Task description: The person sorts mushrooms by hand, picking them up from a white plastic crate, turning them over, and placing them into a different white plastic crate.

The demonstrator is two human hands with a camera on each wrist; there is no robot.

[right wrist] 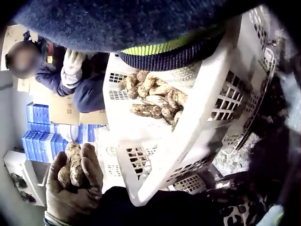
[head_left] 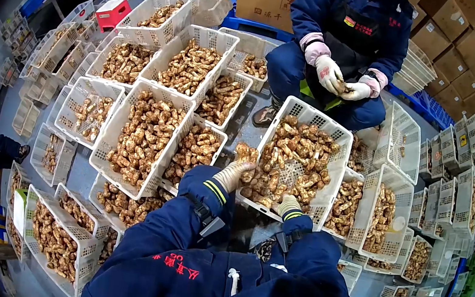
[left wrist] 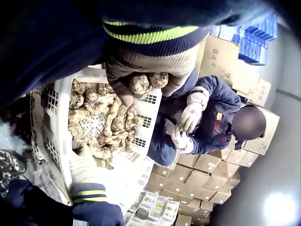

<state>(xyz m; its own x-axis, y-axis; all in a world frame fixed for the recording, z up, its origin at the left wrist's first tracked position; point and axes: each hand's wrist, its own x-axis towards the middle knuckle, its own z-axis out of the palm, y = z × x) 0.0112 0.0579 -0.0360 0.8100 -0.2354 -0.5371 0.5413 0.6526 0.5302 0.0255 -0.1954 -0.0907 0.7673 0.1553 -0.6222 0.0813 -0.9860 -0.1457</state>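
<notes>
My gloved left hand [head_left: 233, 175] [right wrist: 73, 202] holds several knobbly brown-and-white mushrooms [head_left: 246, 152] [left wrist: 141, 84] [right wrist: 74, 165], fingers curled round them, above the near left edge of a white crate [head_left: 343, 158] [left wrist: 63, 127] [right wrist: 188, 117]. More such mushrooms [head_left: 312, 144] [left wrist: 117, 120] [right wrist: 153, 94] lie in that crate, its slotted floor showing in the middle. The gloved right hand [head_left: 289, 206] [left wrist: 83, 165] [right wrist: 181, 77] reaches over the near rim, beside the mushrooms. Its fingertips are hidden, and whether it grips anything cannot be told.
Filled crates [head_left: 147, 135] stand close on the left and others [head_left: 385, 210] on the right. Across from me a seated person [head_left: 352, 36] in blue handles something small with white gloves. Cardboard boxes [head_left: 265, 5] and blue pallets [head_left: 255, 27] stand behind.
</notes>
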